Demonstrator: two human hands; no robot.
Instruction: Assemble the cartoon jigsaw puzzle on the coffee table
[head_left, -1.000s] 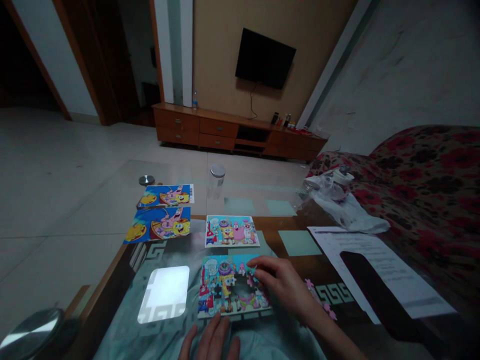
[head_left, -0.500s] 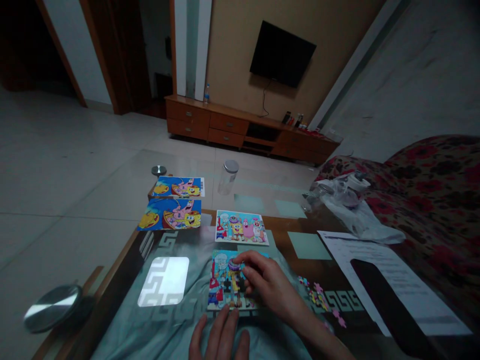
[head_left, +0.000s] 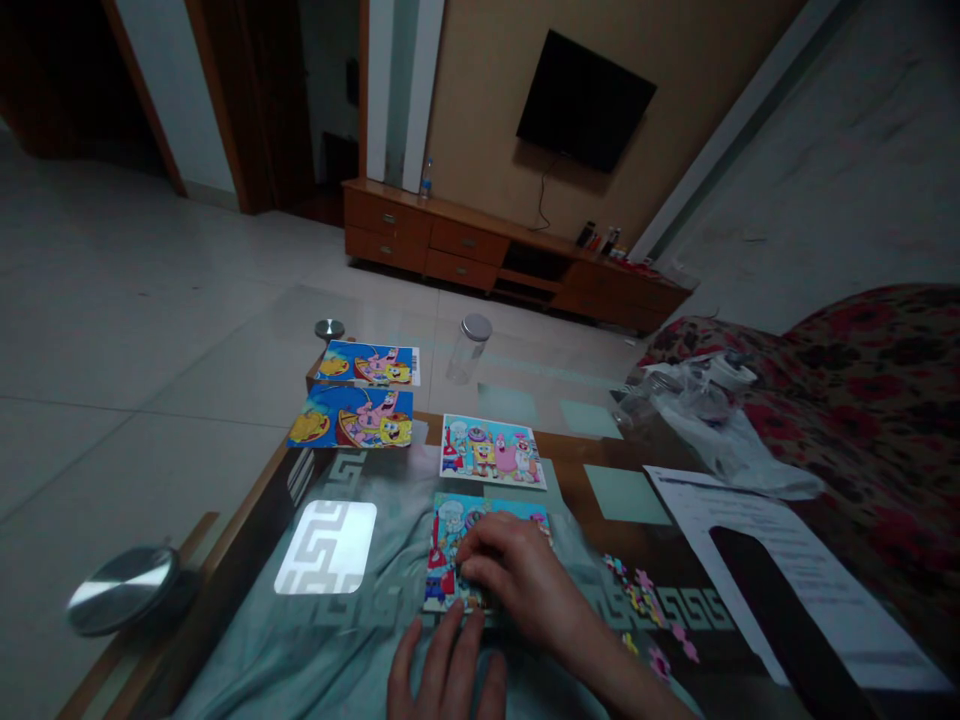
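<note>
A partly filled cartoon jigsaw puzzle (head_left: 442, 545) lies on the glass table in front of me. Over its middle is my right hand (head_left: 517, 575), thumb and fingers drawn together against the picture; what they pinch, if anything, is hidden. My left hand (head_left: 448, 668) has its fingers apart, with the fingertips at the puzzle's near edge. Loose puzzle pieces (head_left: 643, 600), pink, yellow and blue, are scattered to the right of my right forearm. Just beyond the puzzle lies a card (head_left: 491, 455) with a matching cartoon picture.
Two blue cartoon picture sheets (head_left: 360, 418) lie at the far left of the table. A clear jar (head_left: 466, 350) with a grey lid stands at the back. To the right are printed papers (head_left: 817, 580), a black phone (head_left: 784, 620) and a plastic bag (head_left: 720, 420).
My right hand has moved down and slightly left over the puzzle, from the purple hat toward the middle. My left hand stays at the near edge. The camera view has shifted slightly.
</note>
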